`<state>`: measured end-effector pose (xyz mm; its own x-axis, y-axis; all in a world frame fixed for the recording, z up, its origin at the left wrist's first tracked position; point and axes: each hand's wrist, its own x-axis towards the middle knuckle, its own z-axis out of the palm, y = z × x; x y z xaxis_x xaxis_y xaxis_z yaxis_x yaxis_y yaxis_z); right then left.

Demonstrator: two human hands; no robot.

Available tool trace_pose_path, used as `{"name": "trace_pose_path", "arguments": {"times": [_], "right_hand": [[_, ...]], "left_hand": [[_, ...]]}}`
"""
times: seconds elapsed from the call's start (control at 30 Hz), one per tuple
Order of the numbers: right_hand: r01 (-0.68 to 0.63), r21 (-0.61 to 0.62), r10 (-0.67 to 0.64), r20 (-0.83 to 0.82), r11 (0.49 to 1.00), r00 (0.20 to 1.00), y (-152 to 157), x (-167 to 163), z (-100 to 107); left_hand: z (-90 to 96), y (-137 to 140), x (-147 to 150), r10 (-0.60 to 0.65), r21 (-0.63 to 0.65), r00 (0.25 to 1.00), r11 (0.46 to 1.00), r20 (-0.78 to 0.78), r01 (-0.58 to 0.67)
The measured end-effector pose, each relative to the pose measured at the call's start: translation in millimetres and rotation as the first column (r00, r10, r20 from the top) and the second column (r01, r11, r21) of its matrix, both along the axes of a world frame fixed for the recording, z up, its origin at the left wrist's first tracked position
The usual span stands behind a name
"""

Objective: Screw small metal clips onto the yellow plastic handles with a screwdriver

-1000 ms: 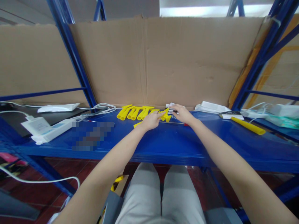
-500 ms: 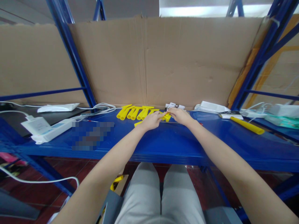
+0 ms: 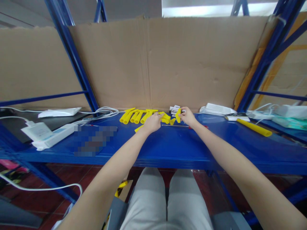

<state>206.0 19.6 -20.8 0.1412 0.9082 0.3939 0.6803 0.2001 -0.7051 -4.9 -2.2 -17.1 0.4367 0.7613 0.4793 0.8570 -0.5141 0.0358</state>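
Note:
Fingers curled, my left hand (image 3: 152, 123) is closed around a yellow plastic piece (image 3: 138, 128) whose end sticks out left of the wrist; the rest is hidden by the hand. My right hand (image 3: 188, 117) pinches a small flat yellow piece (image 3: 178, 115) by its right side, just above the shelf. Between the hands lies a pile of small yellow pieces (image 3: 166, 118). Several yellow tubes with flat ends (image 3: 135, 117) lie in a row behind and left of my left hand. A thin rod-like tool with a red part (image 3: 176, 125) lies in front of the pile.
The blue shelf (image 3: 168, 147) has a cardboard wall (image 3: 192, 64) behind it. Small white pieces (image 3: 174, 109) sit at the back. On the left are a power strip (image 3: 56, 135) and cables; on the right, a white box (image 3: 218, 109) and a longer yellow tube (image 3: 254, 127).
My hands have moved apart from where they met. The right has gone slightly right with the small yellow piece, the left slightly left. More of the pile and the rod-like tool now shows.

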Motion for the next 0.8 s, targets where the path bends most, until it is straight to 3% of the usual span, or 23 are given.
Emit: {"name": "trace_pose_path", "arguments": {"times": [0.2,0.43,0.8], "right_hand": [[-0.073,0.015,0.073,-0.030,0.997,0.997,9.1,-13.2,-9.4],[-0.054,-0.058,0.061,0.134,0.997,0.989,12.9,-19.8,-13.0],[0.032,-0.103,0.006,0.346,0.994,0.938,9.9,-30.7,-2.4]], "left_hand": [[-0.8,1.5,-0.4,-0.011,0.004,1.000,1.000,0.024,0.011],[-0.6,1.6,-0.8,-0.010,-0.009,0.999,1.000,0.039,0.010],[-0.5,-0.6,0.5,-0.027,-0.043,0.998,0.999,0.055,0.029]]}}
